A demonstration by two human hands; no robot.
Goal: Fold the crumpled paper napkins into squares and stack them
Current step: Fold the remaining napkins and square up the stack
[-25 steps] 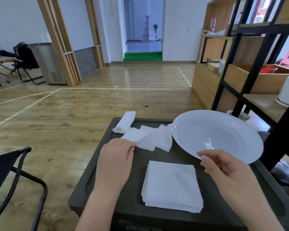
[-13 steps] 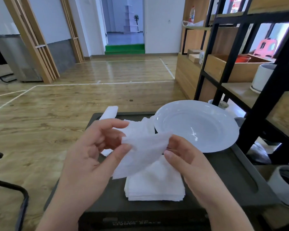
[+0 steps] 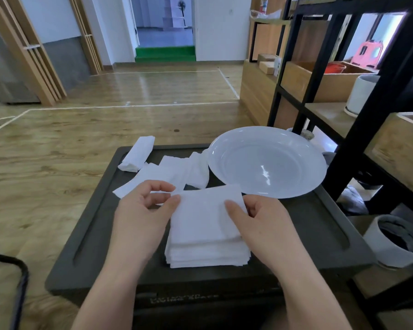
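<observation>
A white paper napkin (image 3: 204, 209) is held flat between both hands just over the stack of folded napkins (image 3: 208, 254) on the dark box top (image 3: 308, 234). My left hand (image 3: 144, 210) pinches its left edge. My right hand (image 3: 255, 219) pinches its right edge, thumb on top. Behind the hands lie loose crumpled napkins (image 3: 177, 172), and a rolled napkin (image 3: 137, 154) rests on the far left corner.
A large white plate (image 3: 267, 160) sits at the far right of the box. A black-framed wooden shelf (image 3: 343, 110) stands close on the right, with a white pot (image 3: 396, 241) on the floor beside the box. A black chair frame (image 3: 19, 289) is at the lower left.
My left hand took a napkin from the loose pile, my right hand joined it, and both brought it down flat over the stack. The view shifted right.
</observation>
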